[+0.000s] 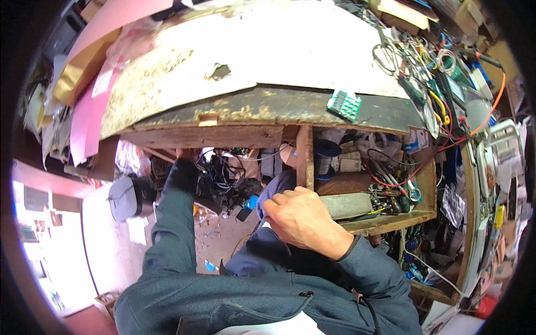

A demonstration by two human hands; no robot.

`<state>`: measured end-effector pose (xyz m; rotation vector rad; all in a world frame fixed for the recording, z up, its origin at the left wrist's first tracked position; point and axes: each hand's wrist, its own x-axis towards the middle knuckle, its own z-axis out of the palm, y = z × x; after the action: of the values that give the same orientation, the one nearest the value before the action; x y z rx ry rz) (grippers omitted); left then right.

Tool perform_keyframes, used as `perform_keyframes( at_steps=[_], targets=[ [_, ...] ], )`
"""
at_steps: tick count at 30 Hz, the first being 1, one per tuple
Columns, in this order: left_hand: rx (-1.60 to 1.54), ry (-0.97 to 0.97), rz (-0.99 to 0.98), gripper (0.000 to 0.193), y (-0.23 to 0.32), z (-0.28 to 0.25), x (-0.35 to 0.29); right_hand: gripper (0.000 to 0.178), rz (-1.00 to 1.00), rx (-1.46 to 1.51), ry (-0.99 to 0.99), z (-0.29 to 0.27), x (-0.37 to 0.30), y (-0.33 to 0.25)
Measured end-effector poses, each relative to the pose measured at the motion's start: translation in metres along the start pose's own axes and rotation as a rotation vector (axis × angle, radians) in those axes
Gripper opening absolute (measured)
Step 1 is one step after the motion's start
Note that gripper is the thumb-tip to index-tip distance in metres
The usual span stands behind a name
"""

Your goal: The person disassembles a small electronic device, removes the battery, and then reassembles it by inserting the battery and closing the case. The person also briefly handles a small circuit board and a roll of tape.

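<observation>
Right hand [304,219] curled at the front of an open wooden drawer [391,222], fingers bent and pinching a fold of blue-grey cloth [273,192] just beside the drawer's upright wooden divider [305,156]. Left hand [187,155] reaching up under the edge of the worn, paint-flaked white worktop [251,50], mostly hidden behind the dark sleeve; cannot tell whether spread or closed. Inside the drawer, right of the divider: a dark spool of wire [325,153], a grey rectangular block [347,205], red and black tangled wires [391,176]. Left of the divider, a black tangle of cables [223,176]. On the worktop's front edge, a small green circuit board [344,104].
</observation>
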<state>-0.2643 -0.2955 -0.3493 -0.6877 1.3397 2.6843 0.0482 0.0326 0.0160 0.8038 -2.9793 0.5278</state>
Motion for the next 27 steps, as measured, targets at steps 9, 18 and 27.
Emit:
perform_keyframes(
  at_steps=[9,18,27],
  targets=[
    [0.218,-0.039,0.038,0.039,-0.005,-0.026,0.007,0.014,-0.028,0.026,0.046,0.003,-0.003,-0.002],
    [0.166,-0.036,-0.033,0.018,-0.03,0.063,-0.172,0.013,-0.005,-0.021,0.07,0.011,-0.008,-0.001],
    [0.593,-0.653,0.818,0.014,0.081,0.223,-0.387,0.012,-0.014,-0.032,0.081,0.013,-0.012,-0.004]
  ],
)
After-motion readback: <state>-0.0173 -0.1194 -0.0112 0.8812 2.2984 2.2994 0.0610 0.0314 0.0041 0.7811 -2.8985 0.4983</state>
